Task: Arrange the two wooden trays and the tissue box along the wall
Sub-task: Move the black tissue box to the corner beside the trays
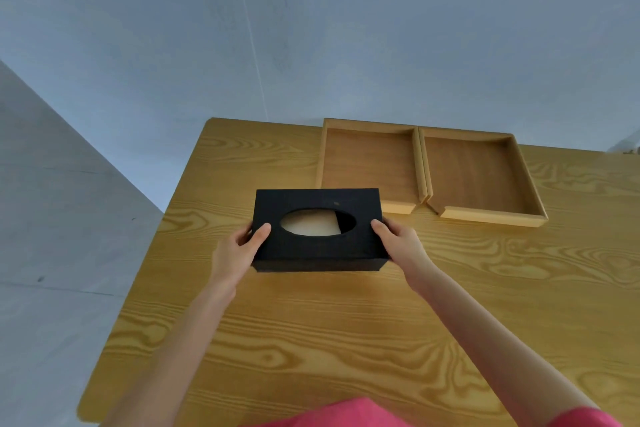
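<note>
A black tissue box (pixel 311 250) with an oval opening on top is held over the middle of the wooden table (pixel 311 340). My left hand (pixel 242 246) grips its left end and my right hand (pixel 398 243) grips its right end. Two shallow wooden trays stand side by side at the table's far edge, against the wall: the left tray (pixel 367 163) and the right tray (pixel 474 173). Their inner rims touch. The box's far right corner overlaps the left tray's front edge in view.
A pale blue-grey wall (pixel 311 28) runs along the table's far edge. The table's left edge drops to a grey floor (pixel 52 253). Bare tabletop lies to the left of the trays, by the far left corner (pixel 259 149).
</note>
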A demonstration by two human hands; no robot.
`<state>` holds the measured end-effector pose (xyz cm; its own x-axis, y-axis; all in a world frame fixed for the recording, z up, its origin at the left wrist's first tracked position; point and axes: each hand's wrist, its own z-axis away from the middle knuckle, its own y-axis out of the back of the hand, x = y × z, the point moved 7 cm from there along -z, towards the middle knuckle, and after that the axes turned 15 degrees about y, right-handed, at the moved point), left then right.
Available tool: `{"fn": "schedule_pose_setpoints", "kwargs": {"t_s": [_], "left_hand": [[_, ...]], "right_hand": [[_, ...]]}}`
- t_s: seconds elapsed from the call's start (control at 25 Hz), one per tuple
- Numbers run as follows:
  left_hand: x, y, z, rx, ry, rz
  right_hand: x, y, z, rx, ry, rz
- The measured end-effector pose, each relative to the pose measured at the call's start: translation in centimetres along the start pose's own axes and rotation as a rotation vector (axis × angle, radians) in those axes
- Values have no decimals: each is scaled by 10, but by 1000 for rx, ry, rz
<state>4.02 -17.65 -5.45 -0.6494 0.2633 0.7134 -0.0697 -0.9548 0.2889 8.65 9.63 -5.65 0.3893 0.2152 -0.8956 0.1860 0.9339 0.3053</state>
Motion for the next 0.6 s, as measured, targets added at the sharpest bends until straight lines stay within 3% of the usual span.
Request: {"fn": "schedule_pose_setpoints", "kwargs": {"t_s": [0.32,0.6], "left_hand": [[59,63,-67,116,-46,20],[80,84,-132,205,-35,29]], "right_hand": [[-67,-71,-74,-104,56,-6],[-82,-123,-128,-213,28,-19]]}}
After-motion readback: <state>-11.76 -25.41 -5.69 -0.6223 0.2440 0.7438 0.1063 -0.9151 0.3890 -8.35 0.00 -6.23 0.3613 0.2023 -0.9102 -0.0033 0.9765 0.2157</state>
